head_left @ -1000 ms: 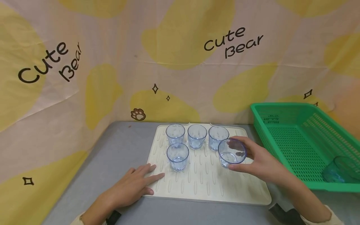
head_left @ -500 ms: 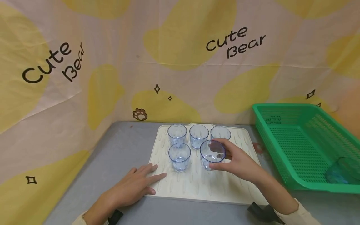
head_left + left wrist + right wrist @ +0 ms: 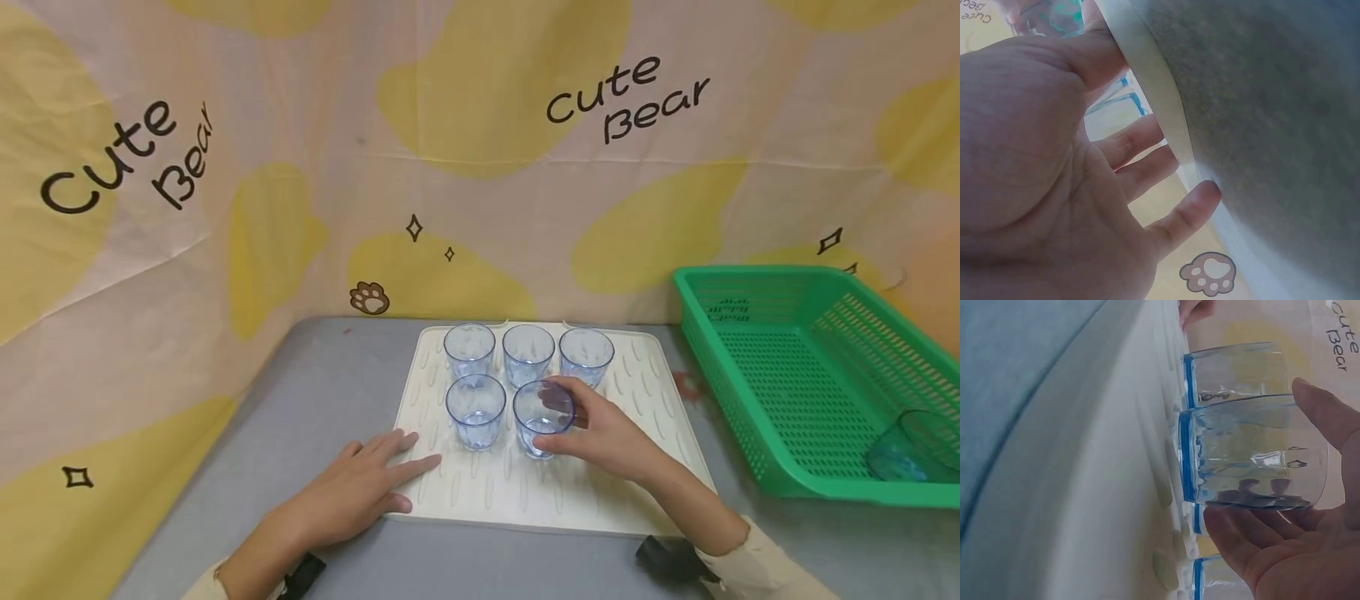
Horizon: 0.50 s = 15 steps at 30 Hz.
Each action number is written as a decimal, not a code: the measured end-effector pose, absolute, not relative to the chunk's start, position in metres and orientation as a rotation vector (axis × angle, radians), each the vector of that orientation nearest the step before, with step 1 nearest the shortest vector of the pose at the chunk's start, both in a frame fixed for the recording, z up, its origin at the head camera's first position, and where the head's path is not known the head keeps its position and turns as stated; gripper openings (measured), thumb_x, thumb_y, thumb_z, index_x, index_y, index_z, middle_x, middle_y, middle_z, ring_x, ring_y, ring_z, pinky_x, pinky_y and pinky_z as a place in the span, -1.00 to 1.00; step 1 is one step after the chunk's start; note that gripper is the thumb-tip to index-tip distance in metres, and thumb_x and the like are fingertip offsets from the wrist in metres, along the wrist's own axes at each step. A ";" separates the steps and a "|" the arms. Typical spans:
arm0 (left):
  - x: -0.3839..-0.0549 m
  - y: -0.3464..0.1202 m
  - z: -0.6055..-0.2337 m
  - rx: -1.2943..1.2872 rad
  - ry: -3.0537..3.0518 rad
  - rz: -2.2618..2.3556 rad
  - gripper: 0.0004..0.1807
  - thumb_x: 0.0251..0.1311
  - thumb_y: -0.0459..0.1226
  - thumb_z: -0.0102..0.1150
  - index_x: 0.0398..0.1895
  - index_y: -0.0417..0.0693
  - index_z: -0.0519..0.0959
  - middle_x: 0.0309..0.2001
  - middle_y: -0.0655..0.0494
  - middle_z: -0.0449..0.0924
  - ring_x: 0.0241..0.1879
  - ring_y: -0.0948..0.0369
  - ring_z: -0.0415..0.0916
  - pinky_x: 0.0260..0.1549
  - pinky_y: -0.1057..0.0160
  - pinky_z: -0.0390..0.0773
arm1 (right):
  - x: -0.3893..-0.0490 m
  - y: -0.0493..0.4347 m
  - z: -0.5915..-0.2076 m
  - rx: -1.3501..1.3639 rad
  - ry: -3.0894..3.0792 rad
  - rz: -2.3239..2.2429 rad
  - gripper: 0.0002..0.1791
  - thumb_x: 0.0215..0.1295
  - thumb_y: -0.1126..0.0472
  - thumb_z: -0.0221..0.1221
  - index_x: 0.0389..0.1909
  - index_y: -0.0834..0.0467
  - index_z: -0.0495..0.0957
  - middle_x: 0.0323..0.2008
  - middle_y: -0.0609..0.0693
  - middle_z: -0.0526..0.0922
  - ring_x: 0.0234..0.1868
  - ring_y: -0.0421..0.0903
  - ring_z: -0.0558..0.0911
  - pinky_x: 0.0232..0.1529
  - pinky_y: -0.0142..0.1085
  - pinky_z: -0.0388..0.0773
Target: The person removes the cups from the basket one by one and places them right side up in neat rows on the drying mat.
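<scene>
My right hand (image 3: 615, 437) grips a clear bluish drinking glass (image 3: 538, 410) by its right side, thumb in front and fingers behind. The glass is upright at the white ridged mat (image 3: 510, 504); in the right wrist view its blue-tinted base (image 3: 1186, 456) is at the mat's surface, though contact is hard to tell. Just left of it stands a similar glass (image 3: 476, 417). Behind them is a row of three more, including the right-hand glass (image 3: 587, 350). Spread fingers of my left hand (image 3: 352, 492) rest on the mat's left front edge, holding nothing.
A green plastic basket (image 3: 776, 467) stands to the right of the mat, with a glass (image 3: 900, 454) lying in its near right corner. The grey tabletop (image 3: 322, 392) meets a hanging patterned cloth (image 3: 495, 208) at the back and left.
My right hand has carried the gripped glass leftward and down, from the mat's right side to beside the front left glass. The left hand has stayed on the mat's edge.
</scene>
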<state>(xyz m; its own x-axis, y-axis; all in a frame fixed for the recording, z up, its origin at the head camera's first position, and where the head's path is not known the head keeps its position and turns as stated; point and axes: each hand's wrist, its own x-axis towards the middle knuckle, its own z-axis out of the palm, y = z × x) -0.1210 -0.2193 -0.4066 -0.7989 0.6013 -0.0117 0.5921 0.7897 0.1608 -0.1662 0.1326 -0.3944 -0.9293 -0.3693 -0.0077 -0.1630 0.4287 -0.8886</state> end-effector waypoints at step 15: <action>-0.122 -0.218 -0.405 0.946 2.896 0.221 -0.35 0.24 0.00 0.21 0.43 0.49 0.33 0.41 -0.03 0.34 0.38 -0.04 0.31 -0.01 -0.01 0.30 | -0.166 0.132 -0.396 -0.459 2.535 -1.453 -0.09 0.07 -0.05 0.46 0.41 0.09 0.27 0.29 0.17 0.53 0.30 0.18 0.54 0.29 0.06 0.44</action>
<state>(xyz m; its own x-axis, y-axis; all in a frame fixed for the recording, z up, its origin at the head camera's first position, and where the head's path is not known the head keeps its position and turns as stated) -0.1223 -0.2183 -0.4051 -0.8050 0.5921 -0.0376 0.5796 0.7983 0.1638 -0.1665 0.1320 -0.3962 -0.9354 -0.3535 -0.0051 -0.1743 0.4737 -0.8633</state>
